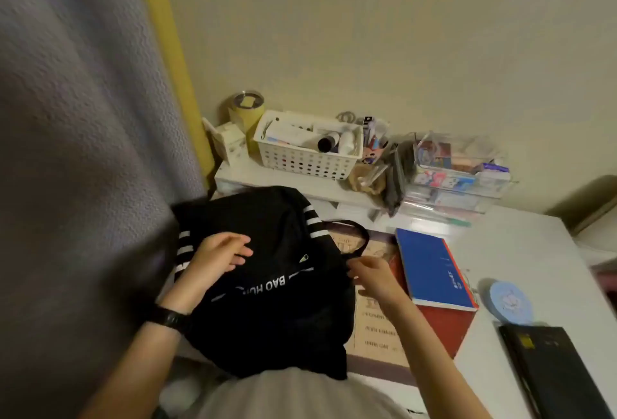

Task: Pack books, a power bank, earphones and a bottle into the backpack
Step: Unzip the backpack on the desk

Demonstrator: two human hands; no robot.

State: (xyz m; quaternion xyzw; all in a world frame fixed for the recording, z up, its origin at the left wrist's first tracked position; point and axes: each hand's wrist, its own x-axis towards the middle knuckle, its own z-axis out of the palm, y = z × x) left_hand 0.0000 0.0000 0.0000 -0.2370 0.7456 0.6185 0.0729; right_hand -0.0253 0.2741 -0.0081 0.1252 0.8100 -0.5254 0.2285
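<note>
Fingers (240, 250) of the left hand (217, 258) are loosely bent and rest on top of the backpack (273, 301); they hold nothing. The right hand (374, 276) has its fingers (354, 266) drawn together at the right edge of the backpack, and they appear to pinch the fabric or a zip pull there. The backpack lies at the near left edge of the table (517, 245), partly over the person's lap, and no opening shows.

The main risk, as I judge it, is that the soft backpack slides off the edge toward the lap when the right hand pulls, because the left hand only rests on it and does not grip. A hard pull could also drag the strap (354, 235), which lies over the things beside the backpack, and push the blue book (430, 271) off the red book (447, 321) under it. If the opening stays narrow, the corners of the books may catch on it.

Much is unclear. Both hands are blurred, so the exact pinch is not sure. The zip and the inside of the backpack are hidden. A flat black thing (554, 372) at the near right is cut by the frame; it may be the power bank or another book. A round blue thing (510, 301) may hold earphones, but I cannot tell. A yellow cup (245, 113) stands far back beside a basket (300, 158); whether it is the bottle is not sure.
</note>
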